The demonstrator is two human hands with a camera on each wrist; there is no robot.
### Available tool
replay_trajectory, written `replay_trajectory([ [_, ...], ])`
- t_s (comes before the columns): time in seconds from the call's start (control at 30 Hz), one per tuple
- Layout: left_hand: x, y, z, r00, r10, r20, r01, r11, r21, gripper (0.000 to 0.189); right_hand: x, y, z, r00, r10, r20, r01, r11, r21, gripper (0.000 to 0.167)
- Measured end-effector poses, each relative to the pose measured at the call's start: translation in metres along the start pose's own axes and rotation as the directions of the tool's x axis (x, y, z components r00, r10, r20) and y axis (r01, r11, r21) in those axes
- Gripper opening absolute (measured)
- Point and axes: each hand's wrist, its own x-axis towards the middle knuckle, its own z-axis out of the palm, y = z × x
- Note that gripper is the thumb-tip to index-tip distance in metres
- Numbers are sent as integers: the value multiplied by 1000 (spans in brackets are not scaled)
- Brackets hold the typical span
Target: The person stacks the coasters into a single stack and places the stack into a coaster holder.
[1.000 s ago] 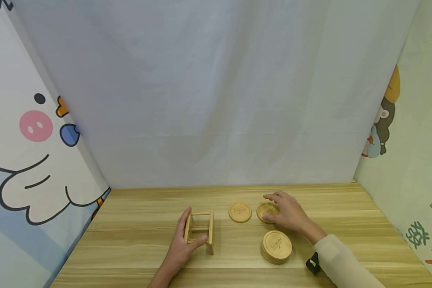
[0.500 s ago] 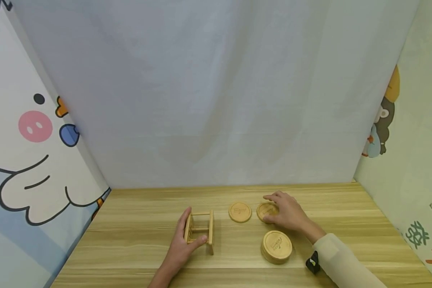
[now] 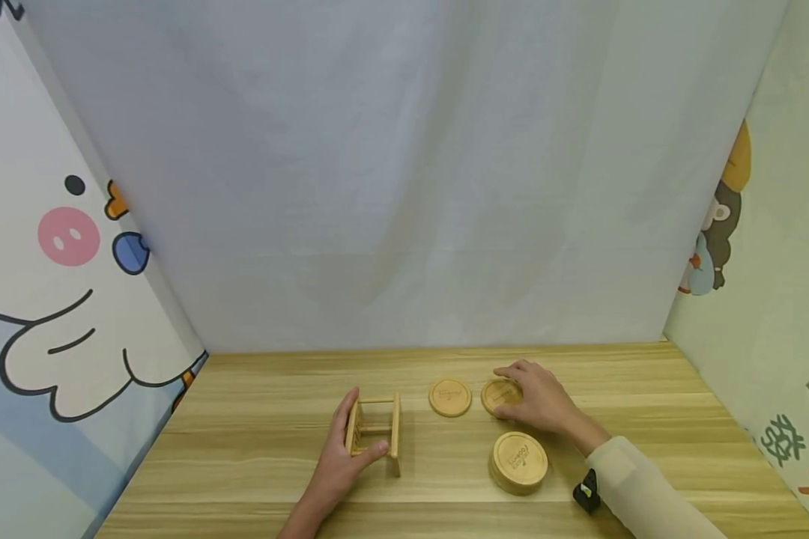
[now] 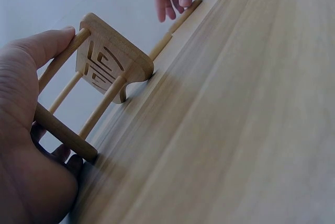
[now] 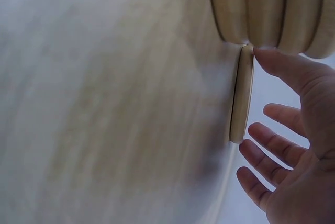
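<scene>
My left hand (image 3: 333,464) grips a small wooden coaster rack (image 3: 395,423) with slatted cutouts and dowel bars, its thumb on one bar in the left wrist view. The rack stands on the table. My right hand (image 3: 546,400) is spread over a round wooden coaster (image 3: 497,394) that lies flat. In the right wrist view, the thumb tip is right at one edge of this coaster (image 5: 242,96) and the other fingertips are near the opposite edge. A second coaster (image 3: 450,397) lies flat between the rack and the right hand.
A stack of several matching coasters (image 3: 518,461) stands in front of the right hand. A small black object (image 3: 586,492) sits beside the right sleeve (image 3: 637,479). A pale curtain (image 3: 404,187) borders the wooden table (image 3: 243,449) at the back, with printed panels on both sides.
</scene>
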Motion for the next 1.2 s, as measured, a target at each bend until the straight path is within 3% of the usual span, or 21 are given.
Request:
replay_trajectory([
  [0.27,-1,0,0,999,32,-5,-32,998,52,105,0,1,1,1000,6,3,-6,1000,1,69],
  [0.5,0,0,0,1000,3,-3,-3,1000,3,107,1,0,1,1000,2,21,-2,1000,7,73],
  [1.2,1,1,1,1000,-5,0,5,1000,-5,107,2,2,2,999,18,50,-17,1000,-7,75],
])
